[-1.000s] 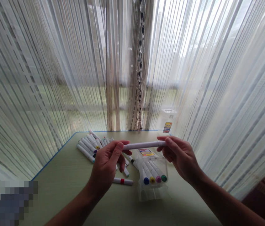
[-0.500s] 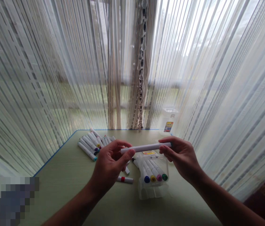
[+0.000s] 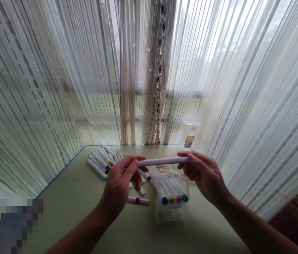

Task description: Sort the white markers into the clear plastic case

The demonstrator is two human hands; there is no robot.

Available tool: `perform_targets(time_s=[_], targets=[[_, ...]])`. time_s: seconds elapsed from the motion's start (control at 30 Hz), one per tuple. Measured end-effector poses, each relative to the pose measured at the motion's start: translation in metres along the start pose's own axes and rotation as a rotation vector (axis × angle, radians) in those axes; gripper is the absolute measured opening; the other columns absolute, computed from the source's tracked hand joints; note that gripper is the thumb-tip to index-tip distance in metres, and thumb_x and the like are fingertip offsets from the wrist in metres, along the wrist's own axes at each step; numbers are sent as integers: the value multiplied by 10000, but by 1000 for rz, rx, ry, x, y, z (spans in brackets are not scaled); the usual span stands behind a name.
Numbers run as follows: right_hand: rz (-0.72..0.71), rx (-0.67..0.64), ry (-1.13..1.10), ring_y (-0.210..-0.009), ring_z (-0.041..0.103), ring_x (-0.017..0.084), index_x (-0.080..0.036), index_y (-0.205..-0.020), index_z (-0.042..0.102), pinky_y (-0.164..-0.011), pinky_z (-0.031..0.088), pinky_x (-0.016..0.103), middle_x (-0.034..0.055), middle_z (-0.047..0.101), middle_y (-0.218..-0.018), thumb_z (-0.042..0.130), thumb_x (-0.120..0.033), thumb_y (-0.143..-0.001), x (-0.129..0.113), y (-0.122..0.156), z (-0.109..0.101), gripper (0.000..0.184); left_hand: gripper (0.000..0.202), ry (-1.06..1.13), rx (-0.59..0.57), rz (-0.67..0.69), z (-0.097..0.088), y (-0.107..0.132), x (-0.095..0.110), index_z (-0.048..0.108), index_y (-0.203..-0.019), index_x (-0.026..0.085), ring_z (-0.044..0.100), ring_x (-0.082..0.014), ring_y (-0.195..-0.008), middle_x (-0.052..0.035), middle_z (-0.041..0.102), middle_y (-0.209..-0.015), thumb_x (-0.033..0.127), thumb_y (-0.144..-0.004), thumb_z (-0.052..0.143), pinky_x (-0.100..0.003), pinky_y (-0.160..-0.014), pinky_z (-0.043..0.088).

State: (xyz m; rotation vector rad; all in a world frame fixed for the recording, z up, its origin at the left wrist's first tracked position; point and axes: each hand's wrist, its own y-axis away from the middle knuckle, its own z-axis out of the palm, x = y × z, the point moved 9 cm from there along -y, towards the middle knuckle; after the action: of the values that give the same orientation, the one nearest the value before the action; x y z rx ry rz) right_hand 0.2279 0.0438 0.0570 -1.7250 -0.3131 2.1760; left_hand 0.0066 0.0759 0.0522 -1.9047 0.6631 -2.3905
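Note:
A white marker (image 3: 160,161) is held level above the table, stretched between both hands. My left hand (image 3: 122,176) pinches its left end between thumb and fingers. Closed on the right end is my right hand (image 3: 203,167), its fingertips covering that tip. Below the marker lies a clear plastic case (image 3: 174,211) holding several white markers with blue, yellow, pink and green ends facing me. Beside my left hand are loose markers, one with a red band (image 3: 137,200) and one with a dark band (image 3: 149,178).
A pile of white markers (image 3: 98,164) with coloured ends lies at the back left of the pale green table (image 3: 66,211). A clear container (image 3: 189,135) with a yellow label stands at the back right. String curtains (image 3: 59,70) and a beaded strand (image 3: 159,70) hang behind the table.
The marker has risen slightly and its left end now sits deeper in my left hand. My right hand's fingers have shifted and cover its right end, where a green tip showed before.

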Motion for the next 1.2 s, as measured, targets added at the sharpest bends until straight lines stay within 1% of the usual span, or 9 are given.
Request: perform_targets(time_s=[0.17, 0.27, 0.43, 0.53, 0.63, 0.8, 1.0, 1.1, 1.2], targets=[[-63, -20, 76, -433, 455, 66, -183, -909, 806, -398, 294, 191, 57, 717, -624, 766, -349, -854, -2, 1, -1, 179, 235, -101, -5, 1, 2, 3, 4, 689, -978, 113, 518, -64, -454, -9, 679, -701, 328, -888, 666, -175, -439, 423], [-82, -13, 127, -424, 449, 62, -187, -860, 796, -389, 300, 178, 16, 665, -563, 831, -301, -790, -5, 1, 0, 138, 225, -148, -24, -24, 4, 5, 2, 676, -945, 126, 523, -62, -468, 8, 663, -673, 332, -860, 712, -161, -441, 427], [-111, 10, 153, -438, 425, 52, -189, -773, 783, -388, 286, 164, -34, 584, -530, 919, -213, -653, -11, 2, 2, 183, 225, -162, -68, -20, 8, 6, 2, 673, -898, 135, 517, -55, -474, 14, 664, -676, 313, -808, 779, -145, -429, 422], [-71, 4, 115, -431, 425, 52, -194, -814, 790, -388, 287, 162, -28, 592, -532, 889, -260, -713, -6, 2, 1, 156, 231, -135, -58, -19, 7, 5, 2, 676, -895, 134, 515, -53, -467, 16, 662, -675, 318, -805, 783, -146, -425, 424], [-28, 7, 66, -433, 445, 59, -198, -881, 803, -392, 302, 169, 2, 640, -568, 838, -325, -786, -2, 1, 1, 163, 232, -106, -43, -22, 6, 3, 2, 683, -926, 130, 513, -55, -448, 10, 667, -670, 339, -844, 742, -153, -419, 417], [13, 24, -29, -430, 441, 57, -188, -897, 819, -394, 303, 172, 38, 677, -594, 808, -397, -804, -4, 1, 3, 229, 237, -42, -20, -7, 4, 0, 2, 698, -1005, 118, 515, -54, -434, -23, 707, -751, 332, -911, 658, -170, -425, 416], [55, 32, -78, -441, 473, 69, -191, -925, 823, -398, 320, 178, 63, 711, -619, 777, -405, -822, -2, 1, 5, 242, 280, 42, -7, -20, 1, 1, -2, 692, -1046, 104, 527, -67, -432, -41, 714, -761, 342, -954, 577, -185, -424, 410], [29, 37, -53, -427, 451, 61, -189, -920, 817, -389, 301, 175, 56, 705, -606, 781, -405, -826, -2, 1, 3, 238, 268, 27, 3, -20, 1, 1, -1, 690, -1029, 104, 532, -70, -430, -32, 710, -736, 341, -929, 617, -183, -420, 413], [-5, 37, 3, -413, 422, 46, -192, -931, 808, -387, 286, 169, 38, 701, -599, 822, -364, -799, -2, 0, 0, 217, 259, -18, 0, -36, 2, 0, 1, 695, -987, 101, 522, -62, -419, -21, 705, -699, 329, -865, 707, -173, -412, 409]])
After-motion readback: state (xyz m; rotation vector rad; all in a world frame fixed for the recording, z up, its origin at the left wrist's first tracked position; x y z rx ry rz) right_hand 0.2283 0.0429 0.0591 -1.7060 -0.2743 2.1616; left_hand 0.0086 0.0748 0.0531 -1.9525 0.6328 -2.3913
